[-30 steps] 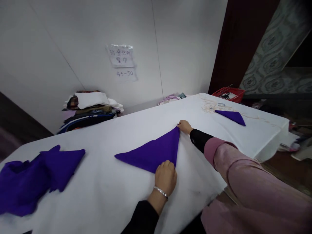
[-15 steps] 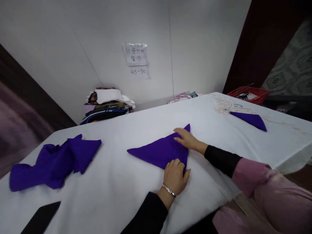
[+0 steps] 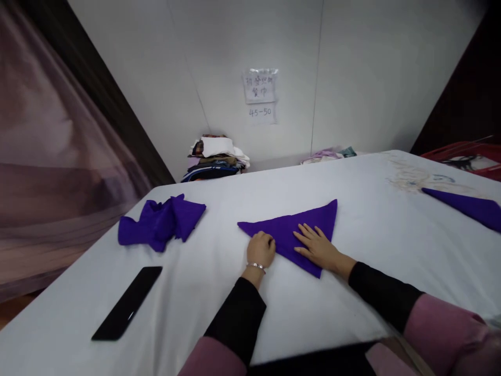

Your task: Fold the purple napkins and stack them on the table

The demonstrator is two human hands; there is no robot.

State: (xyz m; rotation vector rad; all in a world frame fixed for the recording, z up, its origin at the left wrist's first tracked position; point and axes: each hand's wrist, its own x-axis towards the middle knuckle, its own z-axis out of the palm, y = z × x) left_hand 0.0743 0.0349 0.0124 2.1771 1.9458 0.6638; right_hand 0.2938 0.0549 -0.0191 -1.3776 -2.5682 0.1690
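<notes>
A purple cloth napkin [image 3: 289, 230], folded into a triangle, lies on the white tablecloth in front of me. My left hand [image 3: 261, 250] is closed at its near edge toward the left corner, fingers curled down onto the fabric; the fingertips are hidden. On the right part of the napkin my right hand [image 3: 318, 248] rests palm down with fingers spread. The napkin's right corner points away from me, and another corner hangs near the right wrist. A second folded purple napkin [image 3: 467, 206] lies far right, and crumpled purple napkins [image 3: 156, 224] sit to the left.
A black flat rectangular object [image 3: 128, 303] lies on the white-covered table [image 3: 203, 313] at front left. Behind the table are a pile of folded clothes [image 3: 215, 159], more cloth [image 3: 326, 155] and a red basket [image 3: 465, 156]. Paper signs [image 3: 261, 96] hang on the wall.
The view has swung left. My left hand has shifted from the napkin's near right corner leftward along its edge. My right hand has come off the far corner and flattened lower on the napkin.
</notes>
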